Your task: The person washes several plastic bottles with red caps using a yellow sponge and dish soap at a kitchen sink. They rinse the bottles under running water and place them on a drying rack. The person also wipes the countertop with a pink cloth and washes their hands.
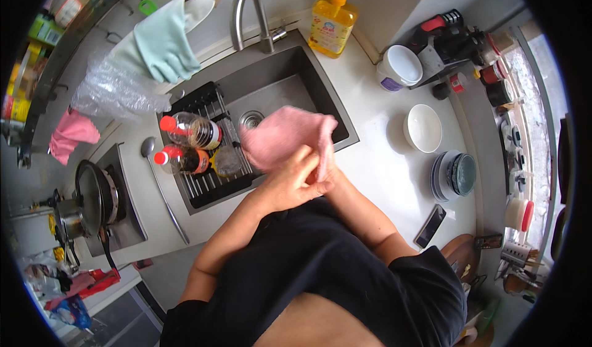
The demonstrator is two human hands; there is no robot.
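A pink cloth is held up over the near edge of the sink, its outline slightly blurred. My left hand is closed, its bent fingers at the cloth's near right edge. My right hand grips the same cloth from the right; folds of it hide most of those fingers. Beneath lies the dark grey sink, with a steel faucet behind. Left of the cloth, on a black drying rack, lie two red-capped bottles, one farther back and the other nearer.
On the right of the white counter are a white bowl, stacked dishes and a phone. A yellow soap pump bottle stands behind the sink. A long ladle lies left of it, near a stove with a pan.
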